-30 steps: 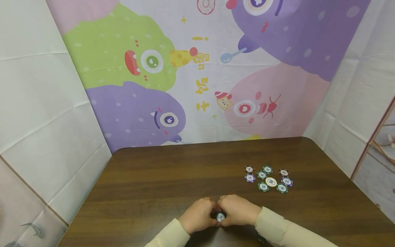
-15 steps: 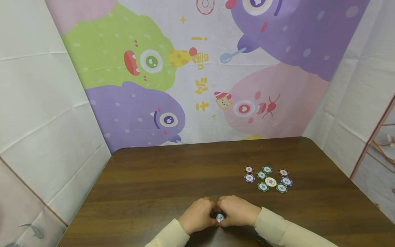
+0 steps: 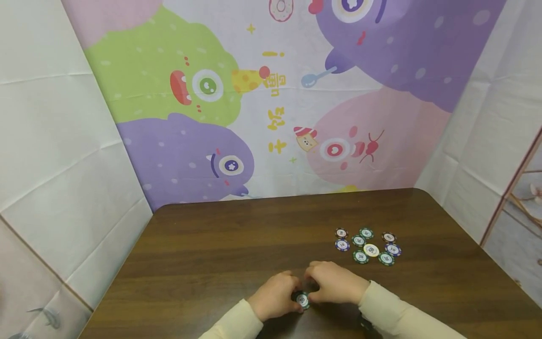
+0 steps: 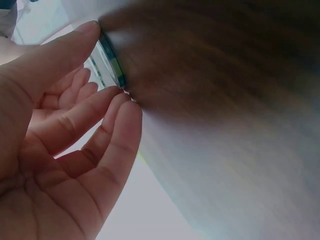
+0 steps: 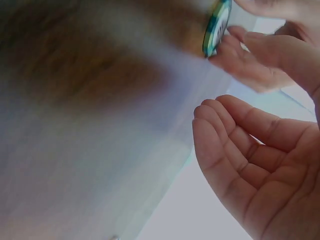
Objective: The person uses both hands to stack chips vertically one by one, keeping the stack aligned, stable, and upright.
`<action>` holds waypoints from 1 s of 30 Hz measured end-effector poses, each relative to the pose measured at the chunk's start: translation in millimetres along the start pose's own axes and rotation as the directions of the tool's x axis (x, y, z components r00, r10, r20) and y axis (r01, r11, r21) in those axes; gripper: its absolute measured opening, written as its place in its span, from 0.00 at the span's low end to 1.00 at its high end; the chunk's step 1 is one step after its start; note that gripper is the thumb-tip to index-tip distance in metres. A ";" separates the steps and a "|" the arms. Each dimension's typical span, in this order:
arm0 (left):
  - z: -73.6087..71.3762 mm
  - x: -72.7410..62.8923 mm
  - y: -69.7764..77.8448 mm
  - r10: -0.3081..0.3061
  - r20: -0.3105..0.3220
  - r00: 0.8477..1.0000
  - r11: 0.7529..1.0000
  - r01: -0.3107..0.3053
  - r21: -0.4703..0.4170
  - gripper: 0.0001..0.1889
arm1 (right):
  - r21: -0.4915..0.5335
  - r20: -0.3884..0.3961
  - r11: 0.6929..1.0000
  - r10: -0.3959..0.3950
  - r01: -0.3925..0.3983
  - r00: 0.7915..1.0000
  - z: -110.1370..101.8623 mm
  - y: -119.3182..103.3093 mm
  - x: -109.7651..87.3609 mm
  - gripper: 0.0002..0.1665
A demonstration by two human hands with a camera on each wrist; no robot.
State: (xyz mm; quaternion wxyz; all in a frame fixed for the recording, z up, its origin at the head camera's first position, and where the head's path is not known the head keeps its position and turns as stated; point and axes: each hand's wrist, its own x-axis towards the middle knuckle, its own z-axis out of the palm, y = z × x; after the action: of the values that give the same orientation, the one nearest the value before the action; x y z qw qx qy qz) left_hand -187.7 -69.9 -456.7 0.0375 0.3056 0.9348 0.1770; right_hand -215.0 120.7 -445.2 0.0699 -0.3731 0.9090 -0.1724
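Observation:
A green-and-white poker chip (image 3: 302, 300) lies flat close to the near part of the wooden table. My left hand (image 3: 275, 294) pinches it by its edge, the thumb on the near side and the fingertips on the far side. The left wrist view shows the chip (image 4: 114, 62) edge-on between thumb and fingers. Just to its right is my right hand (image 3: 336, 282), fingers loosely bent, with nothing in its grasp. In the right wrist view, a gap shows between those fingertips and the chip (image 5: 218, 29).
Farther right on the brown table (image 3: 220, 240) lie several flat poker chips: a yellow chip (image 3: 371, 250) in the middle, with green, blue and dark ones around it. A small dark thing (image 3: 365, 323) peeks out under the right sleeve. A cartoon-print cloth (image 3: 271, 174) hangs behind the far edge.
Both hands were cupped together around the chip. The right hand has since let go and drawn away to the right, uncovering more of the chip, while the left hand stays on it.

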 end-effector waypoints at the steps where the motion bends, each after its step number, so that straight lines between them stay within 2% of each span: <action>1: 0.7 0.6 0.2 0.002 0.003 1.000 1.000 -0.002 0.002 0.16 | 0.004 -0.004 1.000 0.007 -0.007 1.000 -1.8 1.9 -1.3 0.18; 10: 0.7 0.9 2.6 -0.003 0.021 1.000 1.000 0.003 0.012 0.17 | 0.049 -0.078 0.994 0.099 -0.095 0.992 -19.5 30.6 -13.4 0.21; 18: 0.4 -1.3 1.3 0.013 -0.011 1.000 0.999 -0.013 0.043 0.16 | 0.025 -0.173 0.980 0.200 -0.198 0.964 -31.6 60.8 -21.9 0.20; 24: 0.5 -2.1 -0.3 0.014 -0.022 1.000 0.999 -0.014 0.031 0.16 | -0.002 -0.216 0.965 0.255 -0.262 0.942 -36.8 80.0 -17.2 0.18; 30: 0.7 -2.9 -0.7 -0.002 -0.016 1.000 1.000 0.003 0.027 0.16 | -0.026 -0.212 0.949 0.303 -0.315 0.929 -40.2 93.0 -10.1 0.14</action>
State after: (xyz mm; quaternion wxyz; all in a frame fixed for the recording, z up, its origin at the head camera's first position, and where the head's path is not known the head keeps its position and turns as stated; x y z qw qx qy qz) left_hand -185.6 -71.9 -457.7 0.0262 0.3036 0.9377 0.1668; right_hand -278.9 199.9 -441.8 -0.0091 -0.2074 0.9634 -0.1696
